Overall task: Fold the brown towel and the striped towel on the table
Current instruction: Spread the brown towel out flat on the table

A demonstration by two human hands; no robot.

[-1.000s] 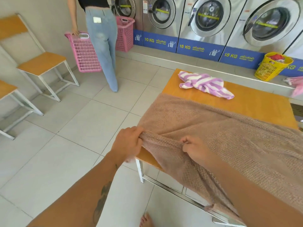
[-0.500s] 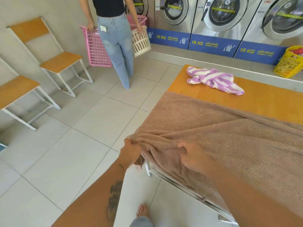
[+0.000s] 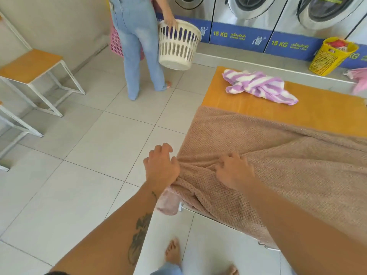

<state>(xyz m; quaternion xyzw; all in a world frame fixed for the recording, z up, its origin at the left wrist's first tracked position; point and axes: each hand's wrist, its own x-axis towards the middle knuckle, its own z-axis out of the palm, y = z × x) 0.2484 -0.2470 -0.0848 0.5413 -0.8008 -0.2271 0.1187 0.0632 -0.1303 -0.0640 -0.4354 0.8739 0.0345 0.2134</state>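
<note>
Pinching brown towel (image 3: 278, 155) — left hand (image 3: 161, 167), fingers (image 3: 165, 147) now raised; right hand (image 3: 234, 171) gripping.

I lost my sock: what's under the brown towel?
The table, bare only past the brown towel. Whatever else lies beneath is covered.

I see my left hand (image 3: 161, 170) gripping the bunched near-left corner of the brown towel (image 3: 288, 155), which lies spread over the near part of the table (image 3: 321, 114) and hangs off its near edge. My right hand (image 3: 234, 172) pinches a fold just to the right. The striped towel (image 3: 258, 86) lies crumpled at the far end. Far left, a person in jeans (image 3: 137, 40) holds a white basket (image 3: 178, 46).
</note>
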